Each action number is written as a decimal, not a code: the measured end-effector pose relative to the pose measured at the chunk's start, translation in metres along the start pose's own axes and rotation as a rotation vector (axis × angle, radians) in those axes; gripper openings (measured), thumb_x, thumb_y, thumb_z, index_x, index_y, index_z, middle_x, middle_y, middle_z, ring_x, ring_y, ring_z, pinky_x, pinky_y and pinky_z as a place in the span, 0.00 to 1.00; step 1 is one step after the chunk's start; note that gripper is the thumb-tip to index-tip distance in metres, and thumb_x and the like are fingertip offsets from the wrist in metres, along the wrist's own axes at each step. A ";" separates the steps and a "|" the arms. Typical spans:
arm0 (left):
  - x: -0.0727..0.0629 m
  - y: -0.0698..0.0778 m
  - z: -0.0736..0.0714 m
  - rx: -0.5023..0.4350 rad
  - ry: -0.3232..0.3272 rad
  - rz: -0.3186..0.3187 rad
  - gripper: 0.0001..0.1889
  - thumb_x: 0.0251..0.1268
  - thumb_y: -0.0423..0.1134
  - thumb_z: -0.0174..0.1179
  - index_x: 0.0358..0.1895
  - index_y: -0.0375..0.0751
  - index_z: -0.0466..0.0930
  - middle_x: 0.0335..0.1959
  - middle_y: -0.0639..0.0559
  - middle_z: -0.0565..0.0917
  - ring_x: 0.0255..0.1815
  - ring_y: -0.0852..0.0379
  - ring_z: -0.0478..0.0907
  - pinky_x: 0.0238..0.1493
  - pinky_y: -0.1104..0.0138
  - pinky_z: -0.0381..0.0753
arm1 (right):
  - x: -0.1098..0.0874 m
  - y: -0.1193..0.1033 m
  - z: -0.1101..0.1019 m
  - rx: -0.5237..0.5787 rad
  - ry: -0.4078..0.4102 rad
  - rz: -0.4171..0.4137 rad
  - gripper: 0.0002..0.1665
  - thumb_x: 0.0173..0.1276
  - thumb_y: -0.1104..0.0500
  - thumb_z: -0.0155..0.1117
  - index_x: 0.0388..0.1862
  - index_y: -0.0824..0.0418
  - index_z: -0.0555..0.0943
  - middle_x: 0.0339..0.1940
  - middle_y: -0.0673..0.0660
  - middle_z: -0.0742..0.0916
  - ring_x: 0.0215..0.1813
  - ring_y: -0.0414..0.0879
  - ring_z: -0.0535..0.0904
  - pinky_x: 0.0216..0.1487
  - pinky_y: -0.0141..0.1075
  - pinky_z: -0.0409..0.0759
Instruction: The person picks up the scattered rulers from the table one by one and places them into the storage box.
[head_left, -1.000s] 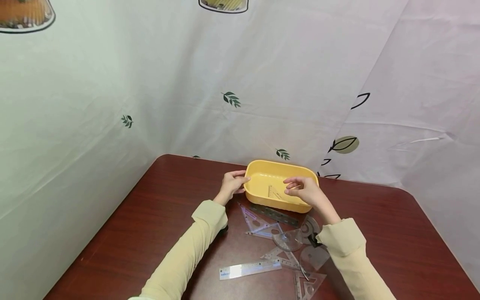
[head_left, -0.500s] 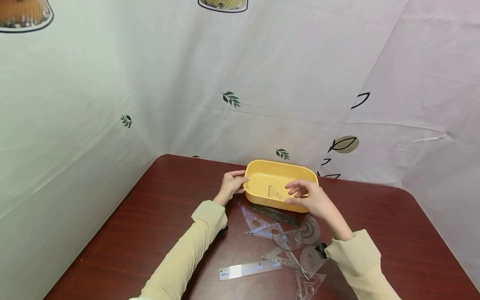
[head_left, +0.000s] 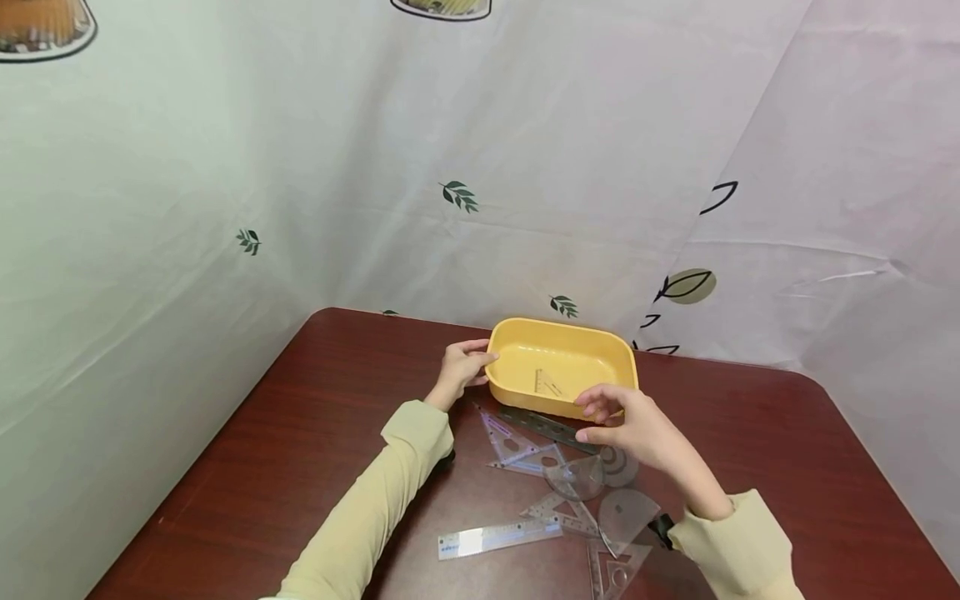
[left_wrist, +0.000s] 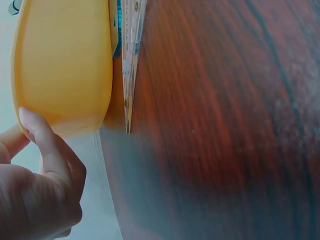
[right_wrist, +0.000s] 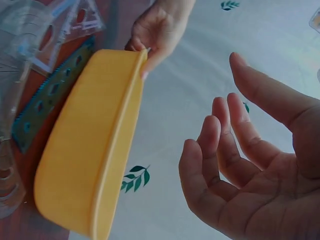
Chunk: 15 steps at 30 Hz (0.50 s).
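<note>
A yellow plastic basin stands at the back of the table. My left hand pinches its left end, thumb over the rim and fingers outside, as the left wrist view also shows. Inside lies a small clear set square. My right hand hovers at the basin's front right corner, fingers relaxed and bent, holding nothing. In the right wrist view its palm and fingers show nothing between them. Below this hand lie a dark green ruler and a round-patterned clear protractor, partly hidden.
In front of the basin lie purple-tinted set squares, clear protractors, more clear set squares and a clear ruler, several overlapping. Behind the reddish-brown table hangs a white cloth with leaf prints.
My right hand has drawn back from over the basin's inside, toward the front and slightly right, its thumb and fingers spreading apart. The left hand keeps its hold on the basin.
</note>
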<state>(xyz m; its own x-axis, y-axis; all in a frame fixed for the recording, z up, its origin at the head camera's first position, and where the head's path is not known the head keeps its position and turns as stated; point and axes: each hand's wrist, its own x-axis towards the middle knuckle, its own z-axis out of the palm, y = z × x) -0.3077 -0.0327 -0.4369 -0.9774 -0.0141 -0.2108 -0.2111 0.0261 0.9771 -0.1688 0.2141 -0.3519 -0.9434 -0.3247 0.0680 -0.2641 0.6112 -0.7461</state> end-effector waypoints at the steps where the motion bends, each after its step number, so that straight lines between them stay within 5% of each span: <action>1: 0.000 0.000 0.000 -0.003 0.002 -0.002 0.22 0.59 0.34 0.66 0.58 0.38 0.79 0.43 0.40 0.86 0.23 0.61 0.80 0.18 0.77 0.80 | -0.002 0.001 0.001 0.005 -0.009 0.004 0.22 0.54 0.60 0.76 0.46 0.67 0.80 0.37 0.56 0.85 0.38 0.45 0.79 0.39 0.28 0.80; 15: 0.003 -0.001 -0.001 -0.015 -0.013 -0.002 0.22 0.59 0.34 0.66 0.59 0.37 0.78 0.44 0.38 0.85 0.23 0.61 0.80 0.18 0.77 0.81 | -0.032 0.019 0.007 -0.019 -0.111 -0.018 0.21 0.51 0.58 0.77 0.42 0.62 0.81 0.35 0.53 0.84 0.34 0.31 0.74 0.36 0.30 0.81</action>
<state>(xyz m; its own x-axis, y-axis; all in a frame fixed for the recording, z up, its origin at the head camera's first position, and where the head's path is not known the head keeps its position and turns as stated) -0.3100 -0.0342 -0.4383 -0.9772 -0.0010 -0.2125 -0.2125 0.0114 0.9771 -0.1424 0.2308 -0.3732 -0.9108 -0.4127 0.0070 -0.2857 0.6181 -0.7323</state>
